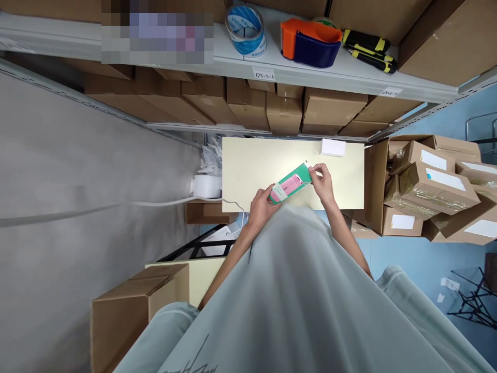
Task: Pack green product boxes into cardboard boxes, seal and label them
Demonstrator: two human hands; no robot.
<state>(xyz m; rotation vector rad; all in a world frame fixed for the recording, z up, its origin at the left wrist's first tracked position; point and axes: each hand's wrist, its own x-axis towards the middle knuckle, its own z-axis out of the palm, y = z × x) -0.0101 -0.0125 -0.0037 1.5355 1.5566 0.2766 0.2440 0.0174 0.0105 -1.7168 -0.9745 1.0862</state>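
Observation:
Between my two hands, above the pale tabletop (248,160), is a slim green box (289,182) with a pink device pictured on its front. My left hand (262,210) grips its lower left end, fingers wrapped around the edge. At the upper right end, my right hand (321,182) pinches the box's corner between thumb and fingers. The box is tilted, with its right end higher in the view. A white box (333,147) lies at the table's far right edge, apart from my hands.
A shelf (217,57) above holds a tape roll (246,31), an orange and blue tape dispenser (310,42) and black-yellow cutters (370,49). Taped parcels (438,186) fill a carton at right. A white cable (163,203) crosses at left, near a white label roll (207,186) and open carton (120,326).

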